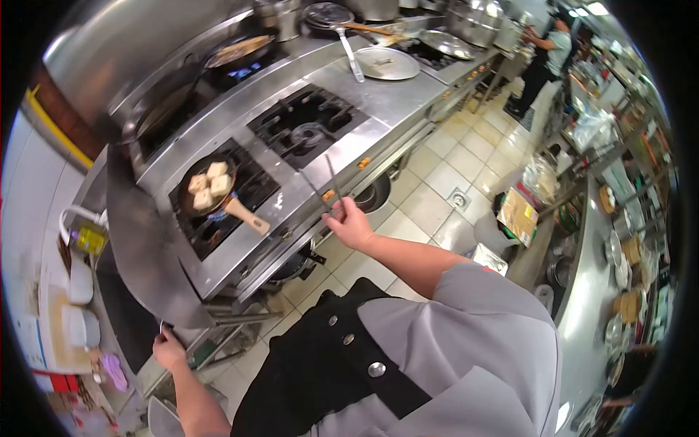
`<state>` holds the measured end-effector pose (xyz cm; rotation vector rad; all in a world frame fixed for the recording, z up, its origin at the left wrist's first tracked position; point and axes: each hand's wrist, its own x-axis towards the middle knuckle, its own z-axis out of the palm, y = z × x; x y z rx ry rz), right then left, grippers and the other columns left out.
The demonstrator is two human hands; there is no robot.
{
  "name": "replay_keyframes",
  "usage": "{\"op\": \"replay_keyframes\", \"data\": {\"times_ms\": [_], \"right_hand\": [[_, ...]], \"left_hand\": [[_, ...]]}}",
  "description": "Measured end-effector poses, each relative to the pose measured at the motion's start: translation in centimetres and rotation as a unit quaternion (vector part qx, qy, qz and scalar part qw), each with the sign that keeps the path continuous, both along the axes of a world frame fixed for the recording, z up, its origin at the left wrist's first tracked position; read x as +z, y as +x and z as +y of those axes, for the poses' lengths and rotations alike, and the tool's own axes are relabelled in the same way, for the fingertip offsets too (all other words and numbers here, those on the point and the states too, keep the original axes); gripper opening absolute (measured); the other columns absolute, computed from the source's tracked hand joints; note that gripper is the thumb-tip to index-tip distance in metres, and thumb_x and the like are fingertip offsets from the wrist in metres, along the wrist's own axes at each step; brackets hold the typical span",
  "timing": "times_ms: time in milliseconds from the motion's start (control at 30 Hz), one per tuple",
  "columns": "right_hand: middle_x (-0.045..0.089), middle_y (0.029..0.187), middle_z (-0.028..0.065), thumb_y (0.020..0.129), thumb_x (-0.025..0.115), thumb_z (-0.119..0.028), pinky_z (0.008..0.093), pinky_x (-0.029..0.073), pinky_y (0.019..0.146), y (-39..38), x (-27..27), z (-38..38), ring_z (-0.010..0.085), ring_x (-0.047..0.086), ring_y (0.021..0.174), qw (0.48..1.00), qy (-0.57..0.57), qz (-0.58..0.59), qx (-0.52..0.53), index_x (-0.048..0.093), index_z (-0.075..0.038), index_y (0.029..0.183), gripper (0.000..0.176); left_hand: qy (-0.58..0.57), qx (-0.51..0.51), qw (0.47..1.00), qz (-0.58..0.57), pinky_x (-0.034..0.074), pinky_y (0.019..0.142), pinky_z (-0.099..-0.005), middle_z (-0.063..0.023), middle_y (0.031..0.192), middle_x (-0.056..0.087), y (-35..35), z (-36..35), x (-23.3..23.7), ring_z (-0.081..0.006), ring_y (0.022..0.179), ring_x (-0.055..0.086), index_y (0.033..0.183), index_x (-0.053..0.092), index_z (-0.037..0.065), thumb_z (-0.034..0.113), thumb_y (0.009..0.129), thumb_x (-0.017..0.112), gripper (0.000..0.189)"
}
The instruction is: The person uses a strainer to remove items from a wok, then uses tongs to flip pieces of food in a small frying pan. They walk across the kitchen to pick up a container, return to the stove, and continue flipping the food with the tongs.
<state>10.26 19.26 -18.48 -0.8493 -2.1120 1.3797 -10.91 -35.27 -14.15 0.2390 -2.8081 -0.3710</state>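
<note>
My right hand (pixel 352 224) is closed around slim dark tongs (pixel 332 175), their two arms spread apart over the stove's front edge. To the left of them, a small frying pan (pixel 226 173) with a light wooden handle (pixel 247 216) sits on a lit burner. Several pale, lightly browned cubes (pixel 201 183) that look like tofu lie in this pan. My left hand (pixel 170 349) is down by the lower edge of the curved metal splash guard (pixel 149 240), its fingers closed. A thin pale bit shows at its fingertips; I cannot tell what it is.
Behind the front burners, a wok (pixel 240 54) stands over a blue flame. A round metal lid (pixel 386 64) rests on the steel top. A person (pixel 547 62) stands at the far end of the aisle. Bins and a cardboard piece (pixel 518 215) line the right side.
</note>
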Motion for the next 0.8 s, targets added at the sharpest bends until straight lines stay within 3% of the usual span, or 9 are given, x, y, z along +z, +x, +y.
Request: {"op": "replay_keyframes", "data": {"times_ms": [133, 233, 333, 433, 567, 700, 733, 800], "right_hand": [[0.065, 0.075, 0.0114, 0.085, 0.077, -0.029, 0.0400, 0.052, 0.066, -0.3, -4.9, 0.2, 0.0270, 0.065, 0.068, 0.997, 0.041, -0.058, 0.007, 0.054, -0.004, 0.104, 0.039], [0.066, 0.077, 0.0123, 0.085, 0.076, -0.027, 0.0405, 0.053, 0.068, 0.5, -5.7, -0.5, 0.0285, 0.066, 0.071, 0.996, 0.034, -0.067, 0.044, 0.055, -0.004, 0.103, 0.037], [0.065, 0.076, 0.0116, 0.085, 0.076, -0.027, 0.0398, 0.052, 0.068, 0.9, -5.2, -1.2, 0.0272, 0.065, 0.070, 0.988, 0.046, -0.133, 0.062, 0.056, -0.004, 0.104, 0.035], [0.064, 0.075, 0.0104, 0.085, 0.076, -0.026, 0.0393, 0.052, 0.067, 0.9, -5.3, -1.2, 0.0249, 0.063, 0.068, 0.990, 0.015, -0.126, 0.060, 0.056, -0.004, 0.104, 0.035], [0.059, 0.069, 0.0051, 0.086, 0.078, -0.021, 0.0344, 0.048, 0.060, 0.0, -5.3, -0.5, 0.0154, 0.057, 0.063, 0.986, 0.039, -0.135, 0.085, 0.054, -0.005, 0.102, 0.033], [0.058, 0.070, 0.0042, 0.087, 0.077, -0.020, 0.0287, 0.045, 0.047, -1.3, -6.9, 0.2, 0.0124, 0.054, 0.053, 0.995, 0.005, -0.063, 0.080, 0.054, -0.003, 0.100, 0.032], [0.057, 0.070, 0.0030, 0.089, 0.076, -0.020, 0.0273, 0.043, 0.043, -1.1, -4.8, -0.3, 0.0111, 0.052, 0.049, 0.986, -0.071, -0.115, 0.100, 0.053, -0.004, 0.100, 0.030], [0.056, 0.070, 0.0026, 0.089, 0.076, -0.019, 0.0274, 0.044, 0.044, -0.9, -4.6, -0.8, 0.0108, 0.052, 0.050, 0.993, -0.032, -0.068, 0.093, 0.053, -0.003, 0.100, 0.029]], "left_hand": [[-0.001, 0.004, 1.000, -0.016, 0.051, 0.088, -0.0498, -0.0215, 0.099, 0.071, -0.2, -0.1, -0.1, -0.0397, 0.096, 0.067, 0.092, 0.075, 0.002, 0.053, 0.094, 0.058, 0.054], [-0.010, 0.016, 0.999, -0.033, 0.051, 0.088, -0.0497, -0.0200, 0.100, 0.071, 0.2, 0.5, 0.7, -0.0387, 0.098, 0.067, 0.093, 0.074, 0.003, 0.050, 0.095, 0.058, 0.050], [-0.015, 0.033, 0.999, -0.039, 0.047, 0.096, -0.0476, -0.0170, 0.102, 0.071, 0.3, 0.9, 1.0, -0.0350, 0.106, 0.064, 0.094, 0.076, 0.007, 0.052, 0.096, 0.057, 0.049], [-0.003, 0.048, 0.998, -0.041, 0.043, 0.102, -0.0466, -0.0136, 0.106, 0.072, 0.5, 1.2, 1.2, -0.0313, 0.113, 0.062, 0.096, 0.076, 0.007, 0.052, 0.096, 0.057, 0.049], [-0.023, 0.054, 0.996, -0.069, 0.039, 0.107, -0.0460, -0.0100, 0.109, 0.072, 0.9, 1.8, 2.2, -0.0274, 0.117, 0.060, 0.097, 0.076, 0.010, 0.051, 0.096, 0.057, 0.046], [-0.034, 0.054, 0.997, -0.045, 0.039, 0.107, -0.0464, -0.0095, 0.106, 0.071, 0.8, 1.6, 1.9, -0.0276, 0.115, 0.060, 0.094, 0.075, 0.011, 0.051, 0.095, 0.058, 0.044], [-0.031, 0.054, 0.997, -0.047, 0.039, 0.107, -0.0464, -0.0095, 0.106, 0.071, 1.0, 1.7, 2.2, -0.0276, 0.115, 0.060, 0.093, 0.075, 0.011, 0.051, 0.095, 0.058, 0.043], [-0.013, 0.049, 0.997, -0.050, 0.038, 0.108, -0.0461, -0.0096, 0.105, 0.071, 1.3, 1.8, 2.5, -0.0275, 0.114, 0.060, 0.092, 0.075, 0.011, 0.050, 0.095, 0.059, 0.042]]}}
